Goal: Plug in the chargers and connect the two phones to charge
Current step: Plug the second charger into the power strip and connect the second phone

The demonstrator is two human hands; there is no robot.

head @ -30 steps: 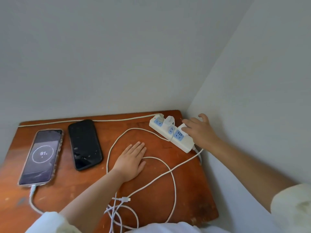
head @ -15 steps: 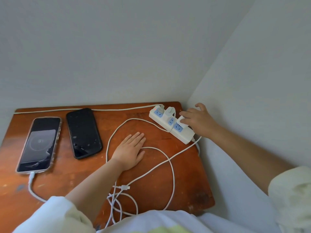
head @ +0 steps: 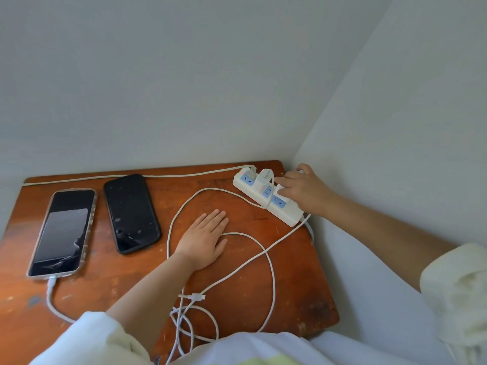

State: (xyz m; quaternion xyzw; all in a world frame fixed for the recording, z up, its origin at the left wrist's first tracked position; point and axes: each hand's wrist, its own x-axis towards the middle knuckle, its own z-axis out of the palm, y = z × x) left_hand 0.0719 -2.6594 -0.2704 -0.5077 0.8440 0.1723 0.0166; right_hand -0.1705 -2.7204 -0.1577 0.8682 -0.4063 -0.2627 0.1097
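— How many phones did we count on the wooden table (head: 297,275)?
— Two: a clear-cased phone (head: 62,231) at far left and a black phone (head: 131,213) to its right.
— And chargers?
— We saw one white charger (head: 264,176) standing in the single power strip (head: 266,197) at far right; a second plug was hidden by fingers.
— Hands?
— Two: the left hand (head: 204,239) and the right hand (head: 303,192). One loose cable connector (head: 196,296) lay near us.
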